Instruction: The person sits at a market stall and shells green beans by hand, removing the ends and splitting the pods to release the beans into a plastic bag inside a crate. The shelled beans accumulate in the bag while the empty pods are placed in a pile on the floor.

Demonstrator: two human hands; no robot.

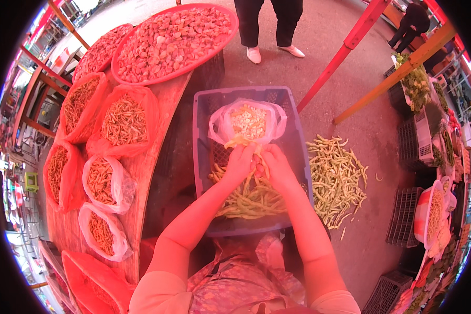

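Note:
Both of my hands meet over a plastic crate (202, 117), with bean pods between their fingers. My left hand (240, 160) and my right hand (272, 161) grip the pods, whose ends stick out above and below the fingers. Just beyond them in the crate stands a white plastic bag (218, 131), its mouth spread, holding shelled beans (251, 123) with some pieces of pod among them. Long unshelled bean pods (251, 204) lie in the near part of the crate, below my hands. The fingertips partly hide one another.
Emptied-looking pods (335, 180) lie heaped on the ground right of the crate. At left, a wooden table (153, 172) bears bags of dried goods and a large red tray (115, 64). A person (269, 19) stands beyond the crate. Poles (343, 55) and vegetable stalls are at right.

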